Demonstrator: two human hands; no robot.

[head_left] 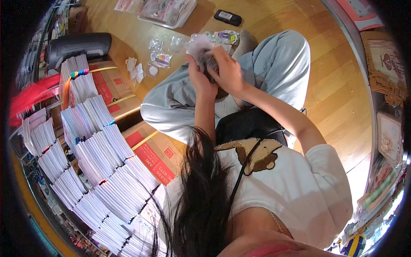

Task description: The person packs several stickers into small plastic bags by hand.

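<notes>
Above my crossed legs, both hands are closed around a fluffy grey and pale pink item (200, 49). My left hand (200, 79) grips it from the left side, fingers partly hidden behind it. From the right, my right hand (227, 70) presses on its grey part. Just beyond the hands, clear packets with colourful contents (226, 37) lie on the floor. More small clear packets (161, 59) are to the left, near scraps of white paper (138, 73).
A white plastic bin (171, 22) of packaged items and a black phone-like object (227, 18) are on the wooden floor ahead. Stacks of booklets (98, 141) and cardboard boxes (113, 83) stand at the left. Shelved goods (387, 64) line the right edge.
</notes>
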